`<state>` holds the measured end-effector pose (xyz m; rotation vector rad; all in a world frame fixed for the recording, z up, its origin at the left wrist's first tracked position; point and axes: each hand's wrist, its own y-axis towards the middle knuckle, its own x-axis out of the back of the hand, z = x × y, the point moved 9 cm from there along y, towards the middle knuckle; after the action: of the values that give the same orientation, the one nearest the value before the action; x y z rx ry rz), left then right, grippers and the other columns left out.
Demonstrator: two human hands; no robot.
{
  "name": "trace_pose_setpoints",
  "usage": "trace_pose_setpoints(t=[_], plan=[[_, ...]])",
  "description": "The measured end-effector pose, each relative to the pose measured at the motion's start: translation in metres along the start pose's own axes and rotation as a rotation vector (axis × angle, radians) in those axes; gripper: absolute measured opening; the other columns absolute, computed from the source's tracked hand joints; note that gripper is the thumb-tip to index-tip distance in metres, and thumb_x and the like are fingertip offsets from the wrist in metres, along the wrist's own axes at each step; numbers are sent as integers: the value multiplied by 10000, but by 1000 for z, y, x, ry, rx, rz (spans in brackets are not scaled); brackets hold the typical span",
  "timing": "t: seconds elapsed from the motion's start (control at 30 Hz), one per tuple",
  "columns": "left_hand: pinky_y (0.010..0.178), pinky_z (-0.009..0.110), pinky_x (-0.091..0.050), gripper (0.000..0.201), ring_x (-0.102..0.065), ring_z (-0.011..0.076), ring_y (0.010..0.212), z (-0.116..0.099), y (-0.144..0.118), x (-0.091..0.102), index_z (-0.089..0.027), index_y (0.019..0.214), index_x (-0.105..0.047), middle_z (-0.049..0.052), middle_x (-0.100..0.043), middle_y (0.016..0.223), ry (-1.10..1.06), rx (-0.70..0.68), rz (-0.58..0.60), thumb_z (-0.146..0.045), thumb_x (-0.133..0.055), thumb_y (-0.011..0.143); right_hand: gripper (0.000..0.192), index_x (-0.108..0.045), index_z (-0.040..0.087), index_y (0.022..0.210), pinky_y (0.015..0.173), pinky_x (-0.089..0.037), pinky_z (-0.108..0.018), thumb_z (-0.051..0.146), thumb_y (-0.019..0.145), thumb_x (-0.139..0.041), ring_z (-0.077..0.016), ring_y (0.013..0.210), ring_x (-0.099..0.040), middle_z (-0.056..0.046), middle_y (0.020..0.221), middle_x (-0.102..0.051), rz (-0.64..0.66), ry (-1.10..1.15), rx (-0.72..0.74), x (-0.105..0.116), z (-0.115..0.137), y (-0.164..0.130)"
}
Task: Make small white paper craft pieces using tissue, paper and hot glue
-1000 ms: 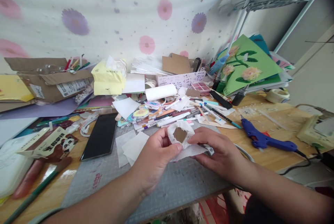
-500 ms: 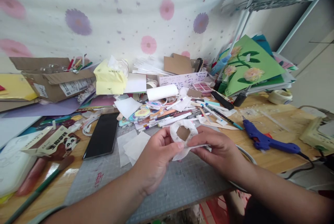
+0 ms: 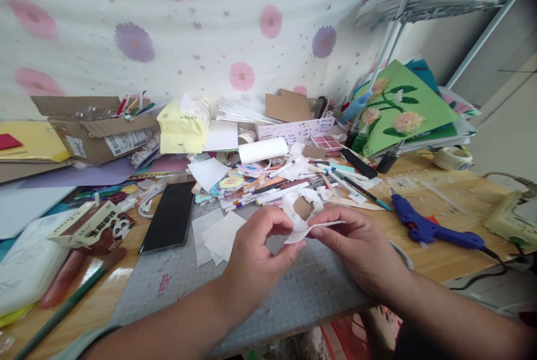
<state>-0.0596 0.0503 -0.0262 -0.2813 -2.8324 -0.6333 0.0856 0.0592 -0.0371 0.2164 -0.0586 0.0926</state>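
At the bench's left, the panda carton (image 3: 94, 226) and the black phone (image 3: 168, 216) lay beside the grey cutting mat (image 3: 235, 293), whose near edge ran close to the bench's front lip. Your left hand (image 3: 255, 251) kept a narrow pinch grip on the crumpled white tissue ring (image 3: 302, 210), held just above the mat with a brown patch showing through its middle. Your right hand (image 3: 358, 245) pinched the same tissue's lower flap from the other side. Bare mat lay open beneath both wrists; markers and paper scraps (image 3: 218, 234) crowded its far edge. The blue glue gun (image 3: 428, 227) lay to the right on open wood.
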Motion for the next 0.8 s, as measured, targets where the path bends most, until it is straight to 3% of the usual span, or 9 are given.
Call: trace_pose_setpoints(t=[0.17,0.3,0.47,0.8], plan=[[689,249,-432,52,-553,149,727,-4,4,5,-212,765,-587,4,-592,754,62,-11,-24,-176,-609,795,91,-633,208,760,579,-486,-219,226,713,-709,-116,636,-593,12,701,-629,5,-1,53,-1,2,-2],[615,236,-407,55,-524,138,643,0,5,7,-205,739,-590,-5,-590,701,84,60,-26,-208,-620,785,124,-583,214,799,587,-490,-244,230,737,-690,-129,642,-604,10,736,-605,6,-35,108,4,4,-1],[576,226,-391,80,-507,130,608,2,4,7,-200,723,-585,-12,-578,671,68,127,-15,-242,-617,782,90,-605,209,706,710,-473,-253,202,735,-690,-148,807,-562,-2,744,-599,-53,-178,231,12,14,0],[550,240,-397,128,-568,154,598,12,-1,4,-205,674,-541,-17,-577,616,-20,268,-16,-252,-627,757,132,-580,195,672,528,-435,-207,228,696,-705,-100,579,-522,27,635,-587,-87,-74,52,13,6,-4]])
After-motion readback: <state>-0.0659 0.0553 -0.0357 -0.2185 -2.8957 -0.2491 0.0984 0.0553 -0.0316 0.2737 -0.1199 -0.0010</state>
